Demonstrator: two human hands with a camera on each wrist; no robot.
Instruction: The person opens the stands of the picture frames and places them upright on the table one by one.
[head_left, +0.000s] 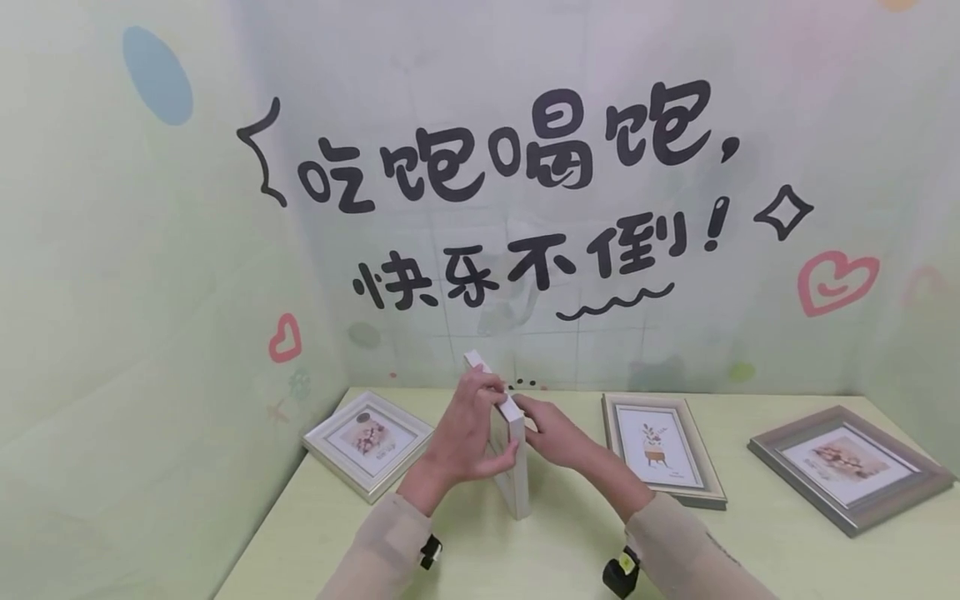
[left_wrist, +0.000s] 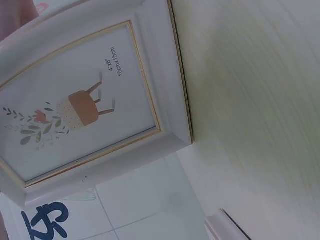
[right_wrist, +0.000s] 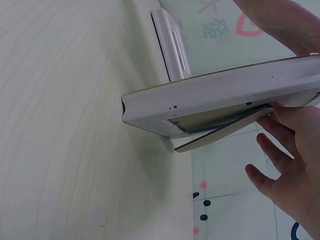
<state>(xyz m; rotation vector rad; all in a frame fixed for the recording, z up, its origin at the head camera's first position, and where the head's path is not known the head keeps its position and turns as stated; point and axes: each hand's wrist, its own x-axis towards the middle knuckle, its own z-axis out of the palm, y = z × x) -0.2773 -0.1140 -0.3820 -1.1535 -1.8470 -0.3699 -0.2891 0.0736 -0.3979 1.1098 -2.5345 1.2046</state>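
"Frame (head_left: 521, 483) first — where is it?"

"On end near the middle of the table (head_left: 555, 546), between the two hands, its narrow side toward the wearer. Its lower edge looks to be resting on the tabletop."

"Why on end?"

"Likely because both faces are then within reach: the picture (left_wrist: 82, 107) on the left, the stand (right_wrist: 225, 131) on the right. The legs in the picture point toward the table, so it is right way up."

"What is the left hand (head_left: 467, 429) doing?"

"Gripping the upper part, fingers over the top edge, thumb at the near side. I'd say that steadies it; something so thin could tip if pushed from behind."

"And the right hand (head_left: 557, 433)?"

"At the back, seeming to pinch the stand by its upper end, the other fingers spread free. The hand hides any joint there, but the lower end juts out, apart from the back — so holding near the top makes sense."

"The others?"

"Silver frame (head_left: 367, 446) to the left, tan frame (head_left: 662, 450) and grey frame (head_left: 851, 468) to the right, pictures showing upward. Set well apart like that, they probably leave working room between."
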